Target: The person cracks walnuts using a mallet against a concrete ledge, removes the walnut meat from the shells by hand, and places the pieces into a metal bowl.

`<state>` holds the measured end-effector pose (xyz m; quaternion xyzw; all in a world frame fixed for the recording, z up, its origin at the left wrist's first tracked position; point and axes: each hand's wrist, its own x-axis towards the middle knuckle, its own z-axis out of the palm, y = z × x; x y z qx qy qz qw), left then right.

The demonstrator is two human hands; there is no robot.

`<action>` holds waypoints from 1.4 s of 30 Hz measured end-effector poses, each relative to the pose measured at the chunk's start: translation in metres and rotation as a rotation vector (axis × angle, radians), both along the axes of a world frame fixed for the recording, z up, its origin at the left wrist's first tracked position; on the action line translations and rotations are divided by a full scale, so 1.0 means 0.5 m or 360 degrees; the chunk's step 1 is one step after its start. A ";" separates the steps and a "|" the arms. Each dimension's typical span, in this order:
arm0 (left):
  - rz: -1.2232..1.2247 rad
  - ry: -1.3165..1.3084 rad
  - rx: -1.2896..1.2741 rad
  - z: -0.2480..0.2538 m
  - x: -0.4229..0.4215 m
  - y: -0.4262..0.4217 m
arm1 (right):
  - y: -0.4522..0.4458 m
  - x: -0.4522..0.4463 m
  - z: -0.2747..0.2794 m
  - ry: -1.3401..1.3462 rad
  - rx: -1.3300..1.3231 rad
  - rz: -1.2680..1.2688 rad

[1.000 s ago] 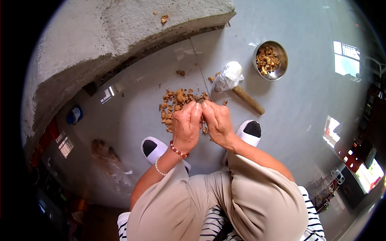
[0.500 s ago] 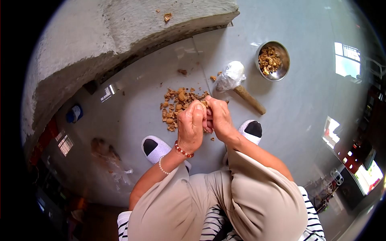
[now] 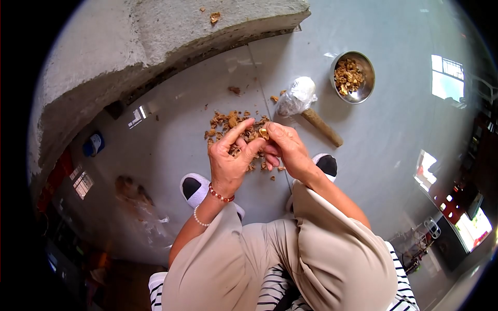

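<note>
Between the thumb and fingers of my right hand (image 3: 291, 150) is a piece of walnut (image 3: 264, 133), its pale side showing. My left hand (image 3: 227, 161) is beside it, thumb and index finger spread apart, and I see nothing held there. Below both hands, a pile of cracked walnut shells (image 3: 224, 122) lies on the floor, partly hidden by my fingers. A mallet with a wooden handle (image 3: 322, 127) and a plastic-wrapped head (image 3: 300, 94) rests just beyond my right hand. Farther back, a metal bowl (image 3: 369, 69) holds walnut kernels (image 3: 348, 76).
A rough concrete slab (image 3: 104, 46) borders the floor at the upper left, with a shell fragment (image 3: 215, 18) on top. My slippered feet flank the pile. A blue-and-white container (image 3: 94, 144) and a clear plastic bag (image 3: 150, 217) are on the left.
My hands were pressed together over the pile. Now my left hand has moved left and its fingers have spread, while the walnut piece shows in my right fingertips.
</note>
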<state>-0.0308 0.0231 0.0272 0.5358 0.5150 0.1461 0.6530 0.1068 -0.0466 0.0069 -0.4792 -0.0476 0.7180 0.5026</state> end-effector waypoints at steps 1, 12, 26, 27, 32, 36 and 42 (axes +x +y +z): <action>-0.0017 -0.0053 0.0082 0.001 0.004 -0.002 | 0.000 -0.003 0.001 -0.0046 0.0000 -0.0011; -0.0010 -0.0170 0.0292 -0.002 0.004 0.005 | 0.014 0.018 0.042 -0.1376 0.0403 -0.0002; -0.0064 -0.0139 0.0157 0.009 0.006 0.021 | 0.020 0.025 0.043 -0.1527 0.0544 0.0159; -0.0109 -0.0133 0.0161 0.011 0.005 0.024 | 0.021 0.028 0.044 -0.1521 0.0540 0.0180; -0.0180 -0.0161 0.0103 0.003 -0.008 0.028 | 0.025 0.028 0.053 -0.1482 0.0500 0.0229; -0.0153 -0.0163 0.0122 0.001 -0.006 0.022 | 0.022 0.019 0.047 -0.1453 0.0391 0.0179; -0.0166 -0.0177 0.0213 -0.005 -0.005 0.015 | 0.019 0.014 0.051 -0.1565 0.0386 0.0211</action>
